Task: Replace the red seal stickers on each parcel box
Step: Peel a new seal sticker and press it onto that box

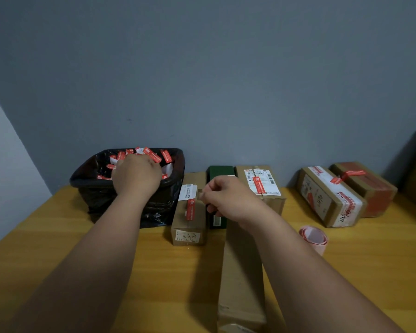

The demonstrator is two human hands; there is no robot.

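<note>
The left hand [136,175] reaches into the black-lined bin [99,188], its fingertips hidden among the discarded red stickers [151,155]. The right hand [226,195] covers most of the green box [217,171], and whatever its curled fingers pinch cannot be made out. The long carton [240,272] runs off the bottom edge.

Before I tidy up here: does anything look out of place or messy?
Mostly orderly. The black-lined bin is heaped with discarded red stickers up to its rim, and a strip of sticker backing lies loosely curled on the table.

Bin [101,188] stands left of the parcel boxes [189,219] on table [58,236].
</note>
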